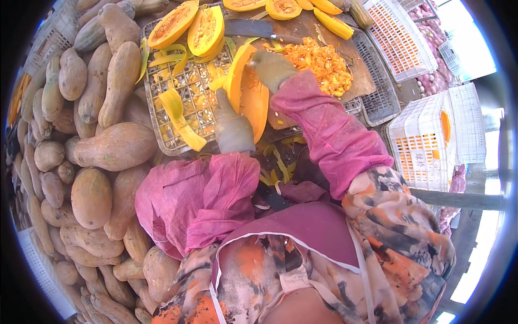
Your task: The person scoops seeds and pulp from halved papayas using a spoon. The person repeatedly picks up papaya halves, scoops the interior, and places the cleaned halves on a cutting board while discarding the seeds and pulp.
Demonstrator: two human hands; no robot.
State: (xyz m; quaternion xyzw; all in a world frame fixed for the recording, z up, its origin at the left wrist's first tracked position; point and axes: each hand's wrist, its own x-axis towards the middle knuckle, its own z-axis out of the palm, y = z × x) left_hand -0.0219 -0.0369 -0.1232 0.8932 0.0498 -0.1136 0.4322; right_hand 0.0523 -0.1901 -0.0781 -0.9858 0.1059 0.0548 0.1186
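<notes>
A peeled orange squash half (255, 111) stands tilted over a plastic crate, its cut hollow facing right. My left hand (234, 127), in a soiled work glove, grips its outer side near the lower end. My right hand (275, 69), also gloved, is curled at the upper end of the hollow; a small pale glint shows at its fingers, too blurred to name. Right of it, a heap of stringy squash pulp and seeds (323, 67) lies on a wooden board (358, 79). Above my right hand lies a cleaver (249, 28) with a wooden handle.
Peel strips (178, 115) and seeds litter the upturned crate (156, 117). Cut squash halves (206, 30) lie at its far side. Whole squashes (115, 146) are piled on the left. White plastic crates (421, 141) stand at right, beyond a grey crate (378, 101).
</notes>
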